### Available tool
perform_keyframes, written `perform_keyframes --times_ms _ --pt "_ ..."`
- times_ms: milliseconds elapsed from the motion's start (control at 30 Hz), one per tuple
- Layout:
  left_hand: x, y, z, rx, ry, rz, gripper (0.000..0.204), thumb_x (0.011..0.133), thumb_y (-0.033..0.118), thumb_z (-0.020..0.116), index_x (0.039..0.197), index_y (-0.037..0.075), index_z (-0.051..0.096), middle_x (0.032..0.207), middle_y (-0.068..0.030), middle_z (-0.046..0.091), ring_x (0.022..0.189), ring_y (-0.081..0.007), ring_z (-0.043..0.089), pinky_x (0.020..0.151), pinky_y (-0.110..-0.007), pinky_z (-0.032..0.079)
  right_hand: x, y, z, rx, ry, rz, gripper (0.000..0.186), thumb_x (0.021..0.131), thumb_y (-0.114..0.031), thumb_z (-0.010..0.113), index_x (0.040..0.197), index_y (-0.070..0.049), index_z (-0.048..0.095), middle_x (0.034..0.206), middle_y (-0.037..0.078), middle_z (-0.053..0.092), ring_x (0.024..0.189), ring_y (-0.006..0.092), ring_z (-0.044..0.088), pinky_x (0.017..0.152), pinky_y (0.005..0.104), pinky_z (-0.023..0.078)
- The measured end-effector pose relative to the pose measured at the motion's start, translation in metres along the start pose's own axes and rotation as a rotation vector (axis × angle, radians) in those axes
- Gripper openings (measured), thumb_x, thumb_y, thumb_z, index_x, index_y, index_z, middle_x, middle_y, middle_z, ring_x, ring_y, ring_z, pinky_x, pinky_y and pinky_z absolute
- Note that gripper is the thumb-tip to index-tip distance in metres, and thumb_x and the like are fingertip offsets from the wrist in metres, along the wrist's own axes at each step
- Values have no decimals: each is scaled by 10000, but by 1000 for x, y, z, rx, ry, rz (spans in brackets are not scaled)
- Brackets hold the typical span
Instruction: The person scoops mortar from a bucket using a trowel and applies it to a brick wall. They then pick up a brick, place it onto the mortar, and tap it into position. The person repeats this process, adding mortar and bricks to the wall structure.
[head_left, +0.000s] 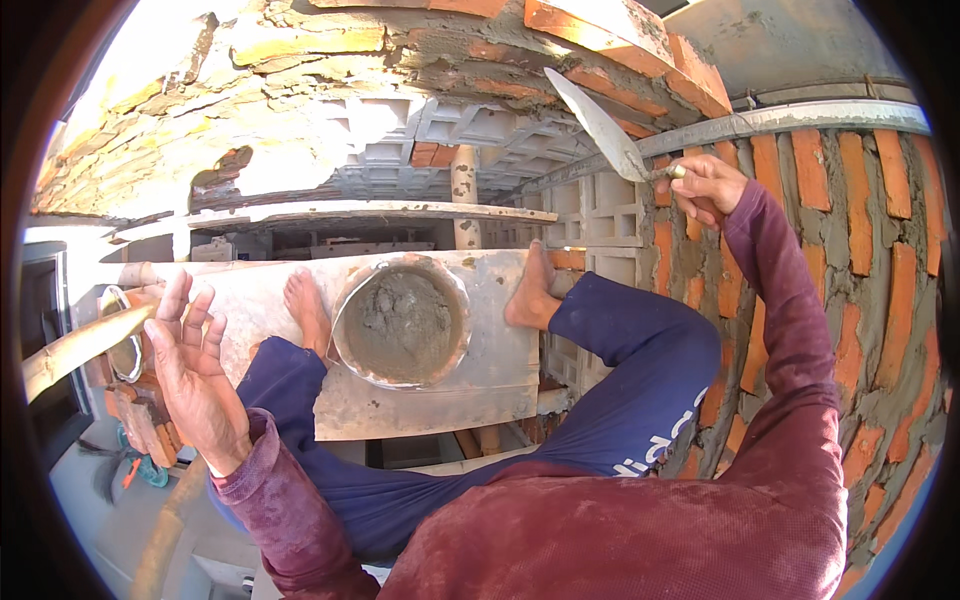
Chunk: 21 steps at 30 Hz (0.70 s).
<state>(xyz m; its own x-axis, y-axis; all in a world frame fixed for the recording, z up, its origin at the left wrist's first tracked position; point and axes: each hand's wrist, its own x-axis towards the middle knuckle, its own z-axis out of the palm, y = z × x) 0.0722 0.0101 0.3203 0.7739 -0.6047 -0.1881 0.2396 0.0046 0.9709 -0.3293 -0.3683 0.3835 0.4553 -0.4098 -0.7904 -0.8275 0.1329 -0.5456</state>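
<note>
My right hand (708, 187) grips a trowel (603, 125) by its handle, up beside the brick wall on the right. The trowel's pale blade points up and left toward the top courses of brick (590, 45). Out to the left, my left hand (193, 375) is raised with its fingers apart and nothing in it. A bucket of grey wet mortar (402, 318) stands between my bare feet on a board (440, 408). Neither hand touches the bucket.
A brick wall with mortar joints (860, 270) rises at my right. Pale hollow vent blocks (610, 210) sit in the wall ahead. A bamboo pole (85, 350) crosses at the left, near stacked bricks (150, 430). A wooden strip (330, 210) runs beyond the board, and a gap drops below it.
</note>
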Motion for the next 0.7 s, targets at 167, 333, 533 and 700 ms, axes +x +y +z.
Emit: perform_keyframes --times_ms 167,333,533,700 --pt "0 10 34 -10 -185 -16 497 1014 395 341 1307 12 459 1314 -147 506 1082 -185 536 877 -287 461 37 50 79 -987 571 -120 292 857 -262 573 1053 -49 535 979 179 620 930 419 588 818 499 455" --pt "8 6 53 73 -335 -27 478 1016 385 343 1282 13 481 1286 -122 538 1066 -164 545 836 -276 473 110 72 78 -892 693 -179 261 900 -273 545 1060 -74 493 1129 179 566 947 395 601 807 495 467" --pt "10 5 68 218 -354 -80 489 1008 399 367 1258 2 506 1264 -121 548 1023 -146 560 820 -268 490 129 71 62 -863 832 -129 282 925 -332 495 1074 -95 532 1061 179 608 893 405 622 785 501 490" --pt "3 11 73 247 -391 -37 518 1011 418 341 1274 3 505 1264 -90 543 991 -115 512 826 -263 472 87 61 31 -938 828 27 305 904 -331 514 1060 -84 600 1005 191 650 930 376 630 817 475 493"
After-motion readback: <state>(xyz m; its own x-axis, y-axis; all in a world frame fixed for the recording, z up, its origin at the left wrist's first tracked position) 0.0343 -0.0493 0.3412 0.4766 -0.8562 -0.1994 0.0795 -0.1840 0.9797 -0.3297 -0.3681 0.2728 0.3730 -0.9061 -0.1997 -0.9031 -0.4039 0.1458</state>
